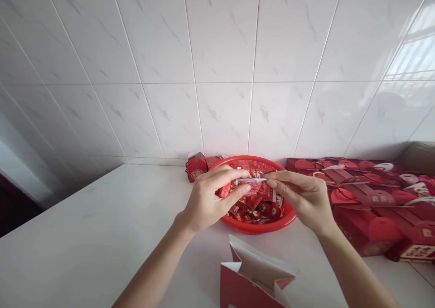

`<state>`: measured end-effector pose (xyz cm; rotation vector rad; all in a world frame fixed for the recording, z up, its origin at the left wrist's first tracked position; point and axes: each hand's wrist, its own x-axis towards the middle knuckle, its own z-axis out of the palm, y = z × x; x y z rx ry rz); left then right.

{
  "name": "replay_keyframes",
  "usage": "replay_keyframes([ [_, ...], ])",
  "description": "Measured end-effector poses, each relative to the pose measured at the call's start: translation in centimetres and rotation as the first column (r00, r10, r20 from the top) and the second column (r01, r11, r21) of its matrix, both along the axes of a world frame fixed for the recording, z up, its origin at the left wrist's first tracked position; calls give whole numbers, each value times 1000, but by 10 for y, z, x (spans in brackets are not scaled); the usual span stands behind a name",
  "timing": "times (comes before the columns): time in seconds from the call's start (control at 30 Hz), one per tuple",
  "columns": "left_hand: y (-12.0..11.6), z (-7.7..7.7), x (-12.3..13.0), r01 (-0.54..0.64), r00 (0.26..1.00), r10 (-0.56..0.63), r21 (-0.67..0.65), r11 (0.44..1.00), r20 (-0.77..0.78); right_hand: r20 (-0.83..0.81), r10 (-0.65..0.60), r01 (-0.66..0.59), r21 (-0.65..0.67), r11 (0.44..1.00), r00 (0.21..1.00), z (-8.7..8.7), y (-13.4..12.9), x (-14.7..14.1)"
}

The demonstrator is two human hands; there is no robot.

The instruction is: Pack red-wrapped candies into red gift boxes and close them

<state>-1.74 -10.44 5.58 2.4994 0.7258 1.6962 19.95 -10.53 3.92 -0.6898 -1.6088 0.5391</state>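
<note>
Counter: white, bare along its left stretch (102,235); a pale tiled wall (224,108) is set behind it.
Small red box (196,167): placed at the back of the counter, just beside the basket, on its left.
Left hand (205,199): raised over the left part of the basket; the thumb is brought up under the index finger, only a narrow gap is left, and the left end of the packet is pinched there.
Basket (261,228): red plastic, with a mesh wall; stood on the counter near the wall, its rim partly hidden by both hands.
Sweets (260,208): many, in red printed wrappers, heaped inside the basket.
Packet (251,180): held above the sweets, between the two hands; a thin pale edge is shown, but what it contains cannot be told.
Handling, as judged: the packet is best steadied by a light, even pinch at both ends; if it is squeezed or twisted, a crease or tear may be caused.
Paper carton (249,294): red outside, pale inside; stood on the counter in front of the basket, its top unfolded, its lower part cut off by the view.
Right hand (306,197): raised over the basket's right side; thumb and index fingertips are nearly closed together on the packet's right end.
Red boxes (367,197): many, with handles, packed closely together at the right.
</note>
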Motion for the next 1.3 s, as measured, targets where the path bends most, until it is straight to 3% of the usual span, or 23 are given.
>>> replay_keyframes([
  [0.33, 4, -2, 0, -1, 999, 3, -52, 999, 35, -35, 32, -34, -64, 997, 999, 6, 0, -1],
  [0.57, 5, -3, 2, 57, 995, -39, -207, 977, 88, -113, 86, -105, -176, 979, 990, 5, 0, -4],
  [0.67, 11, -3, 2, 40, 991, 8, -351, 936, 135, -64, 28, -37, -142, 989, 998, 5, 3, -1],
  [0.77, 20, -1, -2, 182, 950, 8, -574, 799, 313, 81, -159, 162, -22, 987, 984, 4, 8, 7],
  [0.83, 28, 1, -6, 387, 874, -15, -678, 625, 485, 233, -231, 222, 64, 973, 945, 4, 11, 13],
  [0.93, 38, 1, -8, 646, 716, 29, -677, 353, 698, 409, -206, 194, 71, 978, 889, 4, 15, 20],
  [1.0, 42, -2, -5, 738, 629, 92, -630, 244, 772, 430, -166, 166, 38, 985, 888, 4, 15, 19],
  [1.07, 45, -6, 1, 787, 573, 130, -587, 189, 809, 409, -102, 118, -14, 993, 907, 1, 15, 12],
  [1.17, 47, -16, 13, 809, 537, 177, -563, 167, 825, 351, 14, 38, -140, 989, 936, -9, 17, -7],
  [1.3, 50, -30, 26, 782, 562, 259, -606, 143, 786, 336, 52, 39, -257, 966, 940, -33, 26, -34],
])
